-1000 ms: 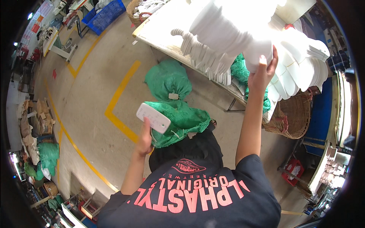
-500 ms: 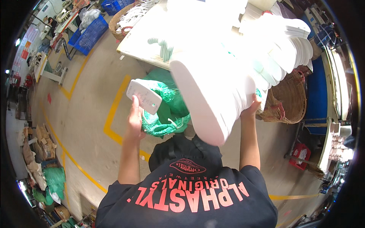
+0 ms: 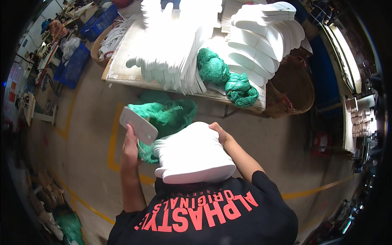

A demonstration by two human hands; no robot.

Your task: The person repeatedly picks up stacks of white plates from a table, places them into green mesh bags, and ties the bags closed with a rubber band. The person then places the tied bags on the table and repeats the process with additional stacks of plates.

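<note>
My left hand (image 3: 130, 150) is closed around the rim of a green mesh sack (image 3: 181, 116), with its thumb against a pale rounded card (image 3: 139, 124) that bears handwriting. The sack hangs with its mouth partly spread. A thick stack of white shoe insoles (image 3: 196, 157) is held against my chest, just right of the sack's mouth. My right hand (image 3: 220, 134) grips the far right end of that stack; the fingers beneath are hidden.
Ahead stands a table (image 3: 126, 69) with piles of white insoles (image 3: 171, 61) and green bundled netting (image 3: 216, 67) on it. Wicker baskets (image 3: 292, 90) flank it. Blue crates (image 3: 73, 65) stand at the far left, and yellow lines (image 3: 112, 147) mark the floor.
My right hand has brought the insole stack down from the table side to my chest and turned it. The sack and card have shifted slightly left and nearer, still in my left hand.
</note>
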